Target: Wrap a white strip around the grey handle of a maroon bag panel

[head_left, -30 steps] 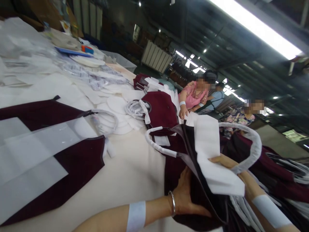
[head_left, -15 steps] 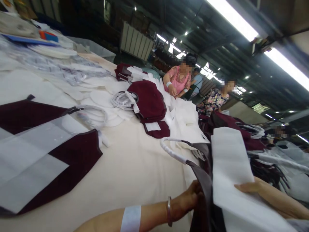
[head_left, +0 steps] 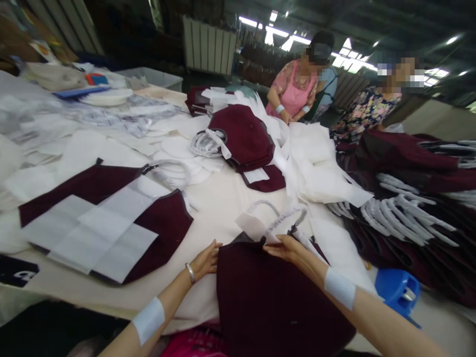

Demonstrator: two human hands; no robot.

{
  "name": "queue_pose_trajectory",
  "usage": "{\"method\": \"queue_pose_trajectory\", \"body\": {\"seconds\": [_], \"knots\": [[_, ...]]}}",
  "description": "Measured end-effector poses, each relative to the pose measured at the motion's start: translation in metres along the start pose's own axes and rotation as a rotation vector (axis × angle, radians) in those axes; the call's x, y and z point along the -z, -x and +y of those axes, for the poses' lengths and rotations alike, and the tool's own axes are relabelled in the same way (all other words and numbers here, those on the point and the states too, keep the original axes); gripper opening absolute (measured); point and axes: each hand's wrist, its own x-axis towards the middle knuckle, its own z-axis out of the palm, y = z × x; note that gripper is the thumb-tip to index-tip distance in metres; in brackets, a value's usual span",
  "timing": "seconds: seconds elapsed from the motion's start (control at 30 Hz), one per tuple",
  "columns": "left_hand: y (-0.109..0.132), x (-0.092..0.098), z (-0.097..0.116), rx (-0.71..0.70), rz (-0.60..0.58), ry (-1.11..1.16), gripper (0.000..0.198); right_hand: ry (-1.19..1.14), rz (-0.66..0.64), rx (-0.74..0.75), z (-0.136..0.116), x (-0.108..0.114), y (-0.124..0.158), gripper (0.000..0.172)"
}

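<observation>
A dark maroon fabric bag (head_left: 275, 302) lies on the cream table (head_left: 219, 213) directly in front of me. My left hand (head_left: 204, 260) has its fingers apart and touches the bag's left edge. My right hand (head_left: 286, 250) rests flat on the bag's top edge, close to a white wrapped handle (head_left: 277, 213) and a white sheet (head_left: 255, 227). Another maroon panel (head_left: 165, 228), partly covered by translucent white sheets (head_left: 100, 228), lies to the left of my left hand.
Stacked maroon bags (head_left: 241, 136), coiled white handles (head_left: 206, 144) and white discs (head_left: 174, 147) cover the table's middle. A maroon pile with white handles (head_left: 401, 218) lies right, beside a blue plastic stool (head_left: 397, 292). Two co-workers (head_left: 293, 89) (head_left: 366, 109) stand across the table.
The view has swung left and levelled. The maroon bag now lies flat on the table instead of being held up, and my hands have moved to either side of its top edge.
</observation>
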Motion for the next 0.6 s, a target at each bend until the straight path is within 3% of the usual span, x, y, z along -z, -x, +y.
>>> {"method": "queue_pose_trajectory", "body": {"seconds": [0.13,0.23,0.4,0.5,0.6], "knots": [[0.013,-0.025,-0.025,-0.086,0.022,0.029,0.068,-0.114,-0.049,-0.142,-0.007,-0.002,-0.021,0.052],[0.009,-0.043,-0.043,-0.218,0.095,0.116,0.078,-0.062,-0.046,-0.032,-0.006,0.006,-0.029,0.064],[0.013,-0.049,-0.070,-0.228,0.159,0.112,0.079,0.433,0.323,0.168,0.017,0.052,-0.031,0.053],[0.018,-0.048,-0.081,-0.236,0.180,0.074,0.074,0.634,0.539,0.151,0.045,0.096,-0.022,0.056],[0.016,-0.049,-0.079,-0.270,0.250,0.013,0.074,0.798,0.658,0.058,0.079,0.130,-0.011,0.055]]}}
